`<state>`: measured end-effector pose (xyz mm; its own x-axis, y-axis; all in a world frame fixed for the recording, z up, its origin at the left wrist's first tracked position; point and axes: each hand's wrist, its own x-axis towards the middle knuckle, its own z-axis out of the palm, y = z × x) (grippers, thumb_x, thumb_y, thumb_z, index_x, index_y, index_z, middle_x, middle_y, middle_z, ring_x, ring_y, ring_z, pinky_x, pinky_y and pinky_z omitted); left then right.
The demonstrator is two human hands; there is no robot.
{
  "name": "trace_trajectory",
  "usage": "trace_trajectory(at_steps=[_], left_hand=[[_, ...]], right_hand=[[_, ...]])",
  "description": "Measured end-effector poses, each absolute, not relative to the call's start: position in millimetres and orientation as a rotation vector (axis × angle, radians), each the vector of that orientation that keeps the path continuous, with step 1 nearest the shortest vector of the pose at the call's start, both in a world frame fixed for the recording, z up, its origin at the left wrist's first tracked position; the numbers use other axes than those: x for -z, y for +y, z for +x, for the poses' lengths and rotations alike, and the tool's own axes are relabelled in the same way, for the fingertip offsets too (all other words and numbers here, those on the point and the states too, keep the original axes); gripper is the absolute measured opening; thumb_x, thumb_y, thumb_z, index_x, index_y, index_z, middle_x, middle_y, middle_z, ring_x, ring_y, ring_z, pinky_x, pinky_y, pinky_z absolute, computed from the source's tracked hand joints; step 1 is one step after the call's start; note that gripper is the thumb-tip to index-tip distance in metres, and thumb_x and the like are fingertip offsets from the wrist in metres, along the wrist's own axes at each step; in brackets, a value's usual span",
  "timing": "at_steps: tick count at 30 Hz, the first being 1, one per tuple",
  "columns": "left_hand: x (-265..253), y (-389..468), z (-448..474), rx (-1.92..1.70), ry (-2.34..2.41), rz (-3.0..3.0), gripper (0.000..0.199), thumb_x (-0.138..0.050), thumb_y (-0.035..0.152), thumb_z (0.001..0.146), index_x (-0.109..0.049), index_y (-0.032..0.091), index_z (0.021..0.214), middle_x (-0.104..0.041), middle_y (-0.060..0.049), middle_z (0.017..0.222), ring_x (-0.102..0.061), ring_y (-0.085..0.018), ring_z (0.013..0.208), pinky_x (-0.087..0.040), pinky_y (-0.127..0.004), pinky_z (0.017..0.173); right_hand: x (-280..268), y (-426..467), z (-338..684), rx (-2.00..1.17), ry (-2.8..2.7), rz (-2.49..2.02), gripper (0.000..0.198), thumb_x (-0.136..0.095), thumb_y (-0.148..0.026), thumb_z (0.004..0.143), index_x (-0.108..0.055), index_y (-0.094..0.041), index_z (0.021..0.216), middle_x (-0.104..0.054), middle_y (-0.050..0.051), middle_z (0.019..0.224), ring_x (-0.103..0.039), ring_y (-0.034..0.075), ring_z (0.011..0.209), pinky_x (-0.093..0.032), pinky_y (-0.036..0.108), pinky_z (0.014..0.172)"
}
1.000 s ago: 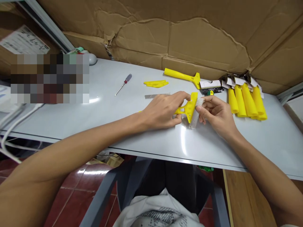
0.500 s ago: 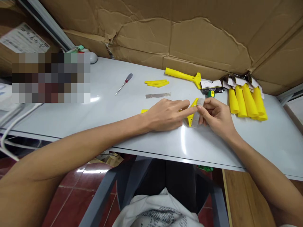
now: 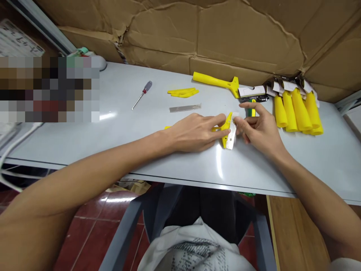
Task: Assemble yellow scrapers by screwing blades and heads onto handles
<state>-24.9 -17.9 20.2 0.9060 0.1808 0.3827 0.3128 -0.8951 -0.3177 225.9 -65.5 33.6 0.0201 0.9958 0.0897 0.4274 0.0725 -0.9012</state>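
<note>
My left hand (image 3: 194, 131) is closed over the handle of a yellow scraper lying on the table, its fingers beside the head. A bit of the handle shows behind my wrist; the rest is hidden under my palm. On the scraper's yellow head (image 3: 225, 138) lies a flat metal blade (image 3: 231, 136), shiny, with a hole, and one fingertip reaches its edge. Just right of the blade, my right hand (image 3: 261, 130) is open, its index finger lifted away from the thumb. Whether the right thumb touches the blade I cannot tell.
Farther back lie a screwdriver (image 3: 141, 95), thin yellow strips (image 3: 183, 92), another metal blade (image 3: 185, 108) and a yellow scraper (image 3: 216, 81). A green-and-yellow tool (image 3: 252, 111) is behind my right hand. Several yellow-handled scrapers (image 3: 301, 114) with card sleeves are stacked at the right. Cardboard (image 3: 248, 37) lines the back.
My right fingers have spread and drawn off the blade, the index finger lifting. The blade lies more plainly in sight against the yellow head. My left hand keeps its hold.
</note>
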Motion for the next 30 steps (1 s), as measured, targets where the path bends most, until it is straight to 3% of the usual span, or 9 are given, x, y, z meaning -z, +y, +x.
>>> trace_trajectory(at_steps=[4, 8, 12, 18, 22, 25, 27, 29, 30], left_hand=[[-27.4, -21.1, -24.8, 0.344, -0.428, -2.721, 0.032, -0.051, 0.022, 0.109, -0.070, 0.024, 0.135, -0.070, -0.012, 0.129, -0.074, -0.017, 0.087, -0.032, -0.031, 0.054], [-31.3, -21.0, -24.3, 0.275, -0.439, -2.720, 0.028, -0.052, 0.023, 0.110, -0.073, 0.022, 0.129, -0.070, -0.012, 0.135, -0.074, -0.020, 0.095, -0.030, -0.032, 0.056], [-31.5, -20.2, -23.8, 0.269, -0.407, -2.712, 0.029, -0.050, 0.021, 0.111, -0.073, 0.020, 0.128, -0.072, -0.011, 0.134, -0.073, -0.020, 0.102, -0.036, -0.032, 0.059], [-37.5, -20.2, -27.1, 0.339, -0.390, -2.725, 0.037, -0.054, 0.022, 0.108, -0.067, 0.022, 0.142, -0.072, -0.011, 0.133, -0.071, -0.024, 0.109, -0.042, -0.032, 0.061], [-41.0, -8.5, -34.2, 0.492, -0.536, -2.751, 0.037, -0.052, 0.029, 0.110, -0.067, 0.022, 0.144, -0.072, -0.011, 0.135, -0.070, -0.025, 0.116, -0.049, -0.034, 0.070], [-39.5, 0.1, -37.5, 0.577, -0.635, -2.801, 0.034, -0.052, 0.035, 0.112, -0.072, 0.023, 0.136, -0.073, -0.010, 0.132, -0.070, -0.024, 0.113, -0.050, -0.034, 0.075], [-37.8, 0.9, -36.9, 0.557, -0.606, -2.865, 0.031, -0.055, 0.036, 0.111, -0.075, 0.024, 0.130, -0.074, -0.009, 0.131, -0.070, -0.024, 0.113, -0.050, -0.034, 0.075], [-36.3, -1.8, -34.6, 0.487, -0.535, -2.911, 0.028, -0.057, 0.033, 0.110, -0.078, 0.025, 0.127, -0.074, -0.009, 0.133, -0.069, -0.025, 0.117, -0.049, -0.033, 0.075], [-35.6, -3.7, -33.3, 0.447, -0.497, -2.919, 0.027, -0.057, 0.032, 0.110, -0.078, 0.025, 0.126, -0.075, -0.009, 0.134, -0.068, -0.025, 0.118, -0.049, -0.034, 0.076]], right_hand=[[-34.0, -60.5, 234.4, -0.692, -1.522, -1.503, 0.049, -0.078, -0.060, 0.095, -0.064, -0.026, 0.128, -0.070, -0.002, 0.064, -0.048, 0.012, 0.041, -0.038, 0.032, 0.045], [-34.9, -59.2, 236.4, -0.615, -1.541, -1.495, 0.038, -0.078, -0.053, 0.095, -0.066, -0.026, 0.119, -0.070, -0.001, 0.065, -0.048, 0.013, 0.045, -0.037, 0.032, 0.047], [-35.8, -61.4, 233.6, -0.644, -1.566, -1.486, 0.032, -0.077, -0.048, 0.095, -0.067, -0.026, 0.115, -0.070, -0.001, 0.065, -0.054, 0.014, 0.050, -0.041, 0.031, 0.050], [-34.9, -60.1, 234.0, -0.630, -1.550, -1.483, 0.024, -0.075, -0.042, 0.094, -0.069, -0.024, 0.109, -0.069, -0.001, 0.063, -0.052, 0.013, 0.049, -0.040, 0.030, 0.050], [-36.0, -58.1, 239.4, -0.521, -1.683, -1.574, 0.023, -0.073, -0.042, 0.095, -0.074, -0.022, 0.104, -0.074, 0.003, 0.070, -0.057, 0.016, 0.057, -0.050, 0.034, 0.062], [-37.1, -58.3, 248.5, -0.406, -2.076, -1.578, 0.047, -0.078, -0.055, 0.092, -0.079, -0.023, 0.127, -0.083, 0.012, 0.113, -0.071, 0.030, 0.100, -0.060, 0.047, 0.091], [-36.1, -58.9, 255.0, -0.419, -2.355, -1.487, 0.089, -0.082, -0.071, 0.086, -0.062, -0.026, 0.159, -0.073, 0.015, 0.146, -0.061, 0.042, 0.133, -0.057, 0.059, 0.109], [-33.8, -59.3, 259.8, -0.435, -2.506, -1.404, 0.121, -0.083, -0.081, 0.080, -0.038, -0.025, 0.177, -0.063, 0.017, 0.159, -0.049, 0.047, 0.147, -0.051, 0.066, 0.118], [-32.6, -59.3, 261.3, -0.428, -2.536, -1.388, 0.126, -0.082, -0.083, 0.079, -0.032, -0.025, 0.179, -0.062, 0.018, 0.159, -0.048, 0.047, 0.147, -0.049, 0.068, 0.120]])
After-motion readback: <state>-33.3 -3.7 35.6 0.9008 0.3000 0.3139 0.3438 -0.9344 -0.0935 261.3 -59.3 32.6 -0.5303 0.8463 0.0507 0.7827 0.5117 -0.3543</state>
